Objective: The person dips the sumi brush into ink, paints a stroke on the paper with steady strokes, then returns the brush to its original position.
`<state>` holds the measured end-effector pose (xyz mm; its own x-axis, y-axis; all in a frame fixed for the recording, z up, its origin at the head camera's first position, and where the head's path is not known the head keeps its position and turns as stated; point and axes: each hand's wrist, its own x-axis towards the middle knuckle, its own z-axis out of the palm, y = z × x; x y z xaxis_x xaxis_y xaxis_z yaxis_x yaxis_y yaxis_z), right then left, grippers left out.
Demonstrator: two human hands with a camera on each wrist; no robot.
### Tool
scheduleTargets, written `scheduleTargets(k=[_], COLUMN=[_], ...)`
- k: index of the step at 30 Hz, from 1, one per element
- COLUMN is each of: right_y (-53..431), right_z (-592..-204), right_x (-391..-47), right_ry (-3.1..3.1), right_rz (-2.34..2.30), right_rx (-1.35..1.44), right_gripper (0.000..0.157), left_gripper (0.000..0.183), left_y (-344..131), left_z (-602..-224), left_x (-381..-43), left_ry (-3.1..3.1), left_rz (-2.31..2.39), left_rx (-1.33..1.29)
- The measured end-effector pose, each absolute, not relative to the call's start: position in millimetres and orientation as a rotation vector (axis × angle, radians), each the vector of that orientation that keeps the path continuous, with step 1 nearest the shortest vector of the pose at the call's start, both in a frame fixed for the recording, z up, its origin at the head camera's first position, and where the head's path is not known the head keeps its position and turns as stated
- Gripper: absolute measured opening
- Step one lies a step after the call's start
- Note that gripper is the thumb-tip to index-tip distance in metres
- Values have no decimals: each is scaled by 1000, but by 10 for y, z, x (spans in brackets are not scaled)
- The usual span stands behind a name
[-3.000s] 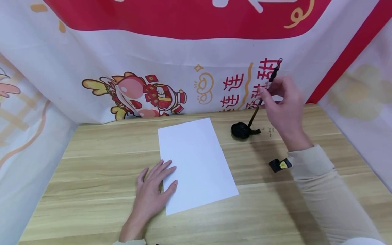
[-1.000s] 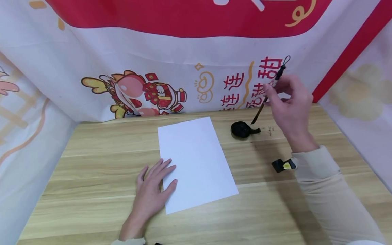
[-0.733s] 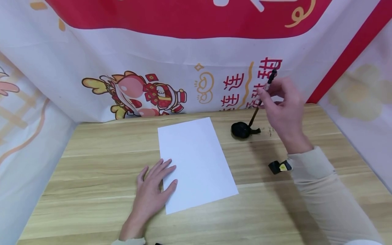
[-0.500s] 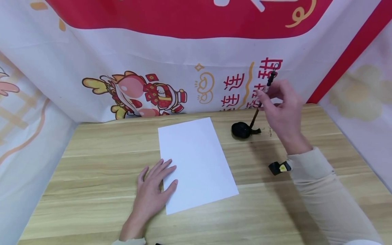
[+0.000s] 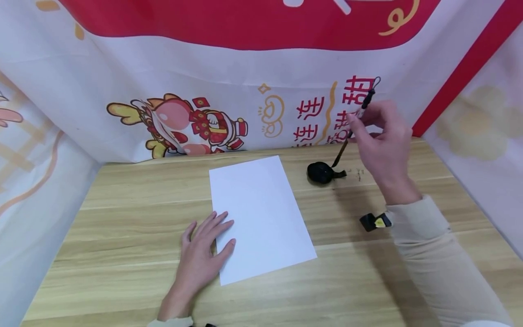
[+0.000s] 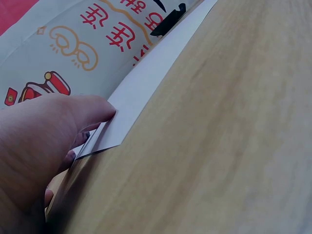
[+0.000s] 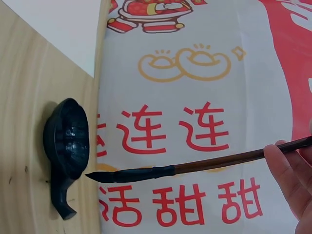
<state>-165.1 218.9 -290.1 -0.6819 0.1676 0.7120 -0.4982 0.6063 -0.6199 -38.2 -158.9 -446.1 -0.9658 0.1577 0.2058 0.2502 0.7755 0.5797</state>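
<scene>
In the head view my right hand (image 5: pixel 386 145) pinches a calligraphy brush (image 5: pixel 352 129) by its upper handle, tip downward. The right wrist view shows the brush's black, inked bristles (image 7: pixel 129 174) close to the rim of a small black ink dish (image 7: pixel 70 141) with a curved stub handle. There the tip looks apart from the dish. A blank white sheet of paper (image 5: pixel 261 218) lies left of the dish. My left hand (image 5: pixel 202 256) rests with spread fingers on the sheet's left edge; in the left wrist view its thumb (image 6: pixel 100 111) lies on the paper.
The wood-grain table (image 5: pixel 135 236) carries dark ink specks (image 5: pixel 359 174) right of the dish. A printed white and red cloth (image 5: pixel 245 68) stands behind the table and at its sides. A small black device (image 5: pixel 373 222) sits at my right cuff.
My right hand has lifted the brush from inside the dish and shifted slightly right, with its tip now at the rim. The left hand and paper stay put.
</scene>
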Motion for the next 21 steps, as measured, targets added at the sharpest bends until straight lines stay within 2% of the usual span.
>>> scheduleTargets(k=[12,21], right_y=[2146,2188], right_z=[-3048,-2997], right_x=[-1707,-1696], right_ry=[-2059,-2069], right_rz=[1074,1048], right_rx=[397,315], right_gripper=[23,27], left_gripper=[48,48], left_y=[-1587,-1595], left_z=[-4474,-4474], left_x=[-381,-386], left_ry=[-2821,-2821], left_rz=[-944,-960], left_rx=[-325,-322])
